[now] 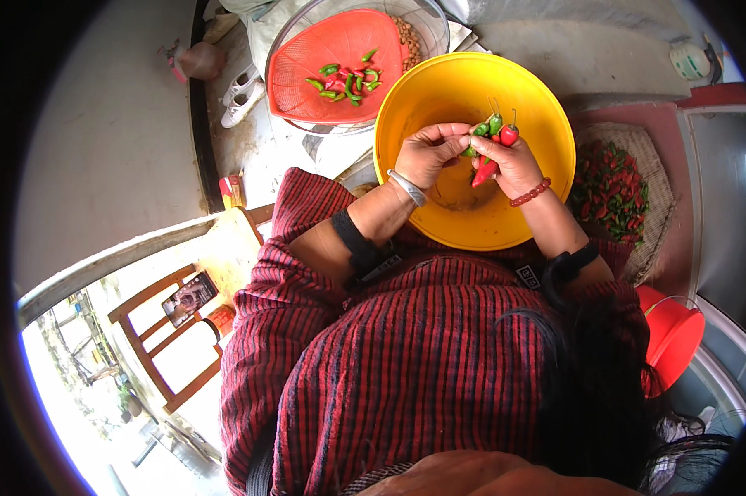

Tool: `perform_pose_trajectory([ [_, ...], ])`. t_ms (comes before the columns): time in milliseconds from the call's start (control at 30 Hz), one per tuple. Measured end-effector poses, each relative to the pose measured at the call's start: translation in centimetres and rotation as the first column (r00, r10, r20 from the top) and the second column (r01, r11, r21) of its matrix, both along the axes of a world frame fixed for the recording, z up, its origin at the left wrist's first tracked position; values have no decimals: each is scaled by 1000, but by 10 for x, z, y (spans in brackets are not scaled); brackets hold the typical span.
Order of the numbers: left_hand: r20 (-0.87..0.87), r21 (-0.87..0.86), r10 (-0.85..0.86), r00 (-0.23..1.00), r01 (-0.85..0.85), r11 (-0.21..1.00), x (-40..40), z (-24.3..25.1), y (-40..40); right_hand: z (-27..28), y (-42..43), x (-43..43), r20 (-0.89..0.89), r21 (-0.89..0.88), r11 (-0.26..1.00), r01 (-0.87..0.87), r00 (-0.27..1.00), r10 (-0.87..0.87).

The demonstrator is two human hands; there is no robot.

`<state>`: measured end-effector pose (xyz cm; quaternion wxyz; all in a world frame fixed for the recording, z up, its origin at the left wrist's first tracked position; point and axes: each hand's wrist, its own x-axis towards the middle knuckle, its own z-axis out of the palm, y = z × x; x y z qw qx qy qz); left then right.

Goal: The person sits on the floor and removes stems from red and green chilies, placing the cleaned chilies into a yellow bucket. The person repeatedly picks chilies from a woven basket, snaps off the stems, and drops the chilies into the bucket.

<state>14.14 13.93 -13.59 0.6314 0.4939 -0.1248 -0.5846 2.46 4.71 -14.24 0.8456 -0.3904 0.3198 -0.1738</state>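
Above a yellow plastic bucket (404,99), my right hand (514,164) holds a small bunch of chili peppers. In it are a red chili pepper (509,135) with its stem upward, another red one (484,172) pointing down, and green ones (495,123). My left hand (429,152) meets it from the left, thumb and forefinger pinching at a green chili pepper (470,151); its stem end is hidden by the fingers. The bucket's inside wall bears dark stains around the bottom.
A red plastic basket (292,93) with several green and red chilies (350,87) rests in a larger round sieve beside brown nuts (409,40). At right, a woven tray (658,180) bears many chilies (611,192). A red bucket (673,338), a wooden chair (156,328), a phone (190,299) and white shoes (243,104) surround me.
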Motion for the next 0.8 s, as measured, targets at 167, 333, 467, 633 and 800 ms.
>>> perform_pose_trajectory([
  [167, 92, -133, -16, 996, 28, 991, 5, -2, -1, 3, -1, -1, -23, -115, 993, -24, 999, 22],
  [333, 368, -202, 72, 927, 4, 979, 8, -4, -6, 6, -2, -4, -155, -204, 959, -198, 974, 168],
  [467, 686, -104, -6, 727, 107, 989, 5, -6, -4, 5, 3, -3, -185, -222, 944, -245, 961, 205],
  [633, 816, -128, 26, 577, 136, 982, 7, -5, -3, 3, 4, -3, -240, -329, 898, -292, 946, 219],
  [800, 711, -128, 19, 703, 103, 986, 6, -4, -4, 3, 3, -4, -213, -311, 901, -302, 946, 243],
])
